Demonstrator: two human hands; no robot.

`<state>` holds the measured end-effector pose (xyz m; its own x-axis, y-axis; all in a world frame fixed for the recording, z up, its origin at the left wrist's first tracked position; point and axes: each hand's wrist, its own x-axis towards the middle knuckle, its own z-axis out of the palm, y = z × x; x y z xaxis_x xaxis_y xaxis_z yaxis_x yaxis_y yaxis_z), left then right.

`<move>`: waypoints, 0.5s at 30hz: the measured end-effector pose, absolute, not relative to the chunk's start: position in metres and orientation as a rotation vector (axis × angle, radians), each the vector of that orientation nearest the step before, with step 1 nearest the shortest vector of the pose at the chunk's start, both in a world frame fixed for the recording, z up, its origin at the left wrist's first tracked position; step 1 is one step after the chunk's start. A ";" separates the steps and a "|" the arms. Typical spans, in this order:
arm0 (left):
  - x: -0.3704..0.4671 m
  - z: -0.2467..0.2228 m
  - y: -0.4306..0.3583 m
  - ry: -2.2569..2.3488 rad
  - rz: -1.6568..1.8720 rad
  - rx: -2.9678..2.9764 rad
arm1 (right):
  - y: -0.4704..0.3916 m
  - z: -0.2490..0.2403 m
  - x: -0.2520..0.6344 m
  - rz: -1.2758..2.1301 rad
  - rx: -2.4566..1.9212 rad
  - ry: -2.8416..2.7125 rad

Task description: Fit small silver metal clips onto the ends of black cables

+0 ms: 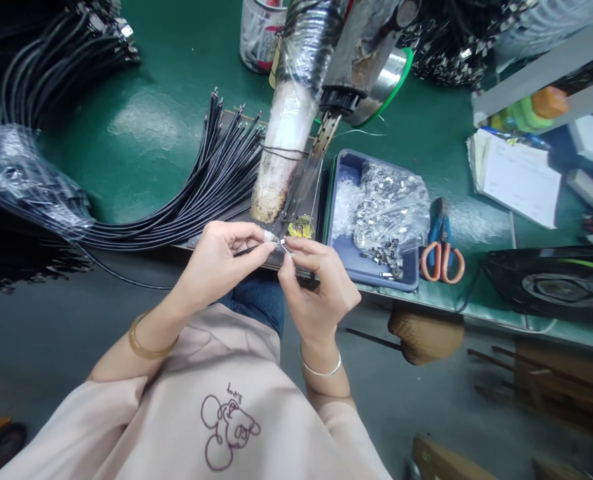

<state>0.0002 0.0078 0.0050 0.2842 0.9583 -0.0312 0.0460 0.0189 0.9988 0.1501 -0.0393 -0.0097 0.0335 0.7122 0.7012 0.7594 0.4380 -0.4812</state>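
Pinched shut, the left hand [221, 257] has a black cable [245, 251] near the middle of the frame; the right hand [316, 283] seems to pinch a tiny metal bit [282, 243] at its tip. This one looks unfinished. Shiny ends [124, 32] at upper left look done; many cables [211, 190] left of middle look bare-tipped, left to do.

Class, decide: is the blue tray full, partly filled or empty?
Partly filled: the blue tray holds a clear bag and metal pieces; bare floor shows.
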 end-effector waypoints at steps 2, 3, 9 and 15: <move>0.001 0.005 0.008 1.034 0.954 1.337 | -0.039 -0.010 0.150 -0.069 -1.287 -1.695; 0.001 0.006 0.008 1.028 0.958 1.334 | -0.038 -0.010 0.150 -0.073 -1.285 -1.693; 0.000 0.010 0.007 1.021 0.977 1.346 | -0.037 -0.007 0.149 -0.094 -1.278 -1.688; -0.001 0.010 0.009 1.029 0.964 1.338 | -0.038 -0.006 0.149 -0.076 -1.269 -1.688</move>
<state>-0.0014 0.0086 0.0100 0.2822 0.9590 -0.0275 0.0355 0.0182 0.9992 0.1486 -0.0381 -0.0063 0.0302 0.6963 0.7171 0.7583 0.4514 -0.4703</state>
